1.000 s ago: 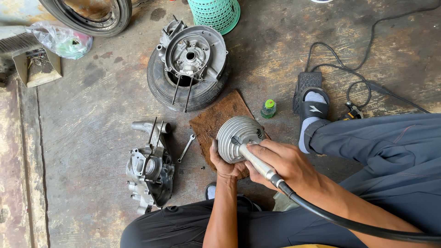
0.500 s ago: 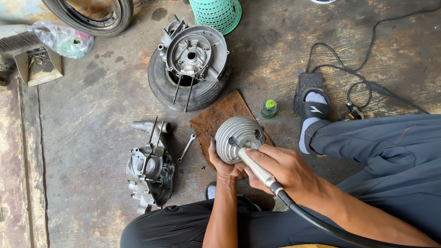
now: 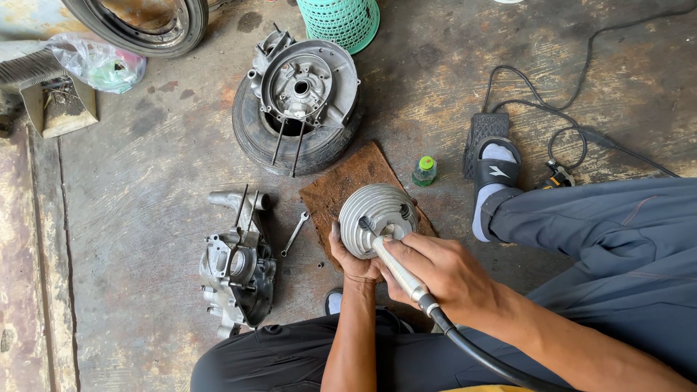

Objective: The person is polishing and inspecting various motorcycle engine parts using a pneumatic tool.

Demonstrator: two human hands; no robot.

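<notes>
Barely anything's shifted from a moment back: your finned cylinder (image 3: 377,220) sits in the same spot over the brown mat (image 3: 347,183), and the tool tip stays pressed into its face. Your left hand (image 3: 353,263) cups the cylinder from underneath, fingers wrapped round its lower edge. Your right hand (image 3: 443,272) is closed around the flex-shaft handpiece (image 3: 396,265) like a pen, its black cable (image 3: 486,359) trailing off down past your wrist. Just left of the mat lies a small wrench (image 3: 295,233), and beside that an engine case half (image 3: 237,272) on the concrete. Up above, the other case half (image 3: 303,81) rests on a small tyre (image 3: 255,138). A little green-capped bottle (image 3: 424,171) stands right of the mat, near your sandalled foot (image 3: 494,170) on the foot pedal (image 3: 485,128).
</notes>
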